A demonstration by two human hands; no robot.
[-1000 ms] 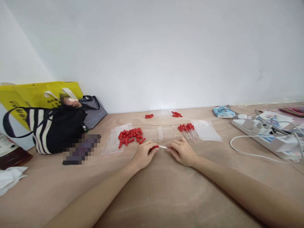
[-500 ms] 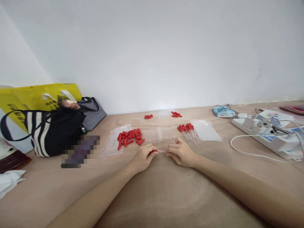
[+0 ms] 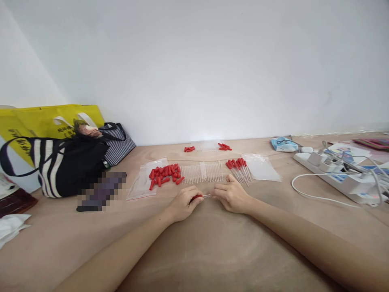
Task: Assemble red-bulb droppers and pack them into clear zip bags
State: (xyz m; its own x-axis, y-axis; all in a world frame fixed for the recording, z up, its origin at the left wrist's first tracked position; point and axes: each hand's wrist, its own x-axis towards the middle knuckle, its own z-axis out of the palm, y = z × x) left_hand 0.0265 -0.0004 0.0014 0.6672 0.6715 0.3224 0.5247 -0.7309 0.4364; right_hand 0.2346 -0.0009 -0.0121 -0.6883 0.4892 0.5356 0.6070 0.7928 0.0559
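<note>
My left hand (image 3: 184,201) is closed around a small red rubber cap (image 3: 198,197). My right hand (image 3: 231,196) pinches a thin clear tube (image 3: 207,196) whose end meets that cap between the two hands. Both hands rest on the wooden table (image 3: 212,251). Just beyond them lie a pile of loose red caps (image 3: 164,172) on a clear bag, a row of bare clear tubes (image 3: 203,172), and several finished droppers with red caps (image 3: 239,167).
Striped and yellow bags (image 3: 60,158) stand at the left. A white power strip (image 3: 340,178) with plugs and a cable lies at the right, with a blue face mask (image 3: 282,143) behind it. More caps and tubes (image 3: 208,147) lie near the wall.
My hands have drawn closer together, so less of the clear tube shows between them and the cap sits deeper in my left fingers. The view shifted slightly.
</note>
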